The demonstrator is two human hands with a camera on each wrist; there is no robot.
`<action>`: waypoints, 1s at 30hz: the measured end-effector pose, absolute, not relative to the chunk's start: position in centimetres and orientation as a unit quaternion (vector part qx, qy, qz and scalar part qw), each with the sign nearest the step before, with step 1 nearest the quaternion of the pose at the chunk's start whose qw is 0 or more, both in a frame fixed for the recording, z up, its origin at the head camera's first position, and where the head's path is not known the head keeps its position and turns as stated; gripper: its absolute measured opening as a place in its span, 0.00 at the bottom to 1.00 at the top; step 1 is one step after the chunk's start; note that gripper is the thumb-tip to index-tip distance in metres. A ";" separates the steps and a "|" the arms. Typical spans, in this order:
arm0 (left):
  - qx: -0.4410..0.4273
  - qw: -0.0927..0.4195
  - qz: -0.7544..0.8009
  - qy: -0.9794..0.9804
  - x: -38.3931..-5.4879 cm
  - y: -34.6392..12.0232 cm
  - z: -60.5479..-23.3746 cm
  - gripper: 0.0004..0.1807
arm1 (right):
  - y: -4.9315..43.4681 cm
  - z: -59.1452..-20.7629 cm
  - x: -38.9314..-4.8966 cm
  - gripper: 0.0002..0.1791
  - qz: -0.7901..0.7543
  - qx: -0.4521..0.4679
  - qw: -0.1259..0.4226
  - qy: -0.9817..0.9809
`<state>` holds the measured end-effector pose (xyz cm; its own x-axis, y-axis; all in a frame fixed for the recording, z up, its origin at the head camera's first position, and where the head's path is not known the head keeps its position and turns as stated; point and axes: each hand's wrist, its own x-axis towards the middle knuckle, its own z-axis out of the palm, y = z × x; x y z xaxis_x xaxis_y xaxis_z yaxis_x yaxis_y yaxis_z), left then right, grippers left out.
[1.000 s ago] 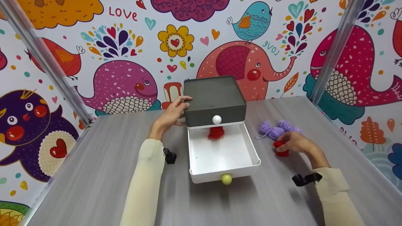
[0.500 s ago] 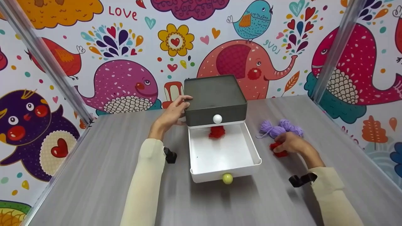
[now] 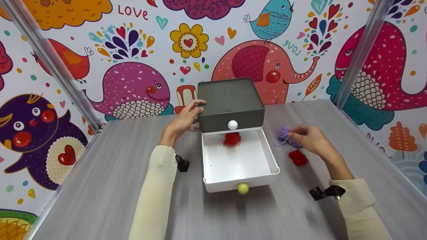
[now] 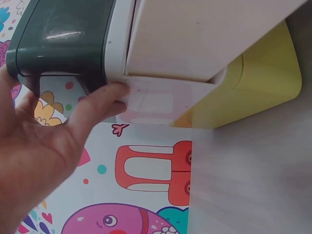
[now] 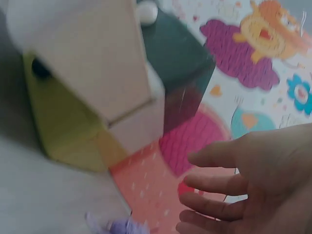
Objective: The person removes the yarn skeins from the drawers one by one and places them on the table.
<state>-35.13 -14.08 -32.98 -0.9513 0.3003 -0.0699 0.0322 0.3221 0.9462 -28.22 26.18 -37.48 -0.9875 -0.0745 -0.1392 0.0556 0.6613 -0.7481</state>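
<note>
My left hand (image 3: 183,119) holds the left side of a small desktop drawer unit (image 3: 230,98), fingers over its dark grey-green top and another digit low on the side. The left wrist view shows that hand against the dark upper tier (image 4: 68,39) and the white tier. A white drawer (image 3: 238,160) is pulled out, with a red yarn bundle (image 3: 232,139) at its back. My right hand (image 3: 313,140) hovers at purple yarn balls (image 3: 283,133), partly hiding them; its fingers are spread and bare in the right wrist view. Another red yarn bundle (image 3: 298,157) lies on the table just below it.
The dark tier above is closed, with a white knob (image 3: 233,125); the open drawer's yellow-green knob (image 3: 243,188) faces me. A yellow lower tier (image 4: 268,78) shows in the left wrist view. A patterned wall (image 3: 190,73) and metal posts (image 3: 360,53) bound the grey table (image 3: 110,186).
My right hand has let go of the red yarn bundle, leaving it on the table, and moved up to the purple yarn. My left hand stays on the drawer unit.
</note>
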 end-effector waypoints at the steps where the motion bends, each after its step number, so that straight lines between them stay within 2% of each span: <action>1: 0.104 0.117 0.573 0.805 -35.1 -14.1 -32.9 0.21 | 25.8 -37.1 -27.9 0.29 -0.414 -0.009 0.072 0.907; 8: 0.105 0.119 0.572 0.805 -35.3 -13.9 -32.7 0.21 | 23.8 -35.6 -25.9 0.27 -0.452 -0.033 0.022 0.891; 12: 0.103 0.118 0.571 0.806 -35.3 -13.8 -32.7 0.21 | 22.7 -34.8 -25.7 0.26 -0.453 -0.053 0.015 0.890; 18: 0.099 0.117 0.580 0.800 -35.2 -13.9 -32.9 0.22 | 21.1 -34.0 -26.5 0.23 -0.437 -0.097 0.016 0.894; 30: 0.098 0.117 0.582 0.798 -35.3 -13.6 -32.9 0.21 | 17.0 -33.1 -27.7 0.27 -0.392 -0.083 0.063 0.914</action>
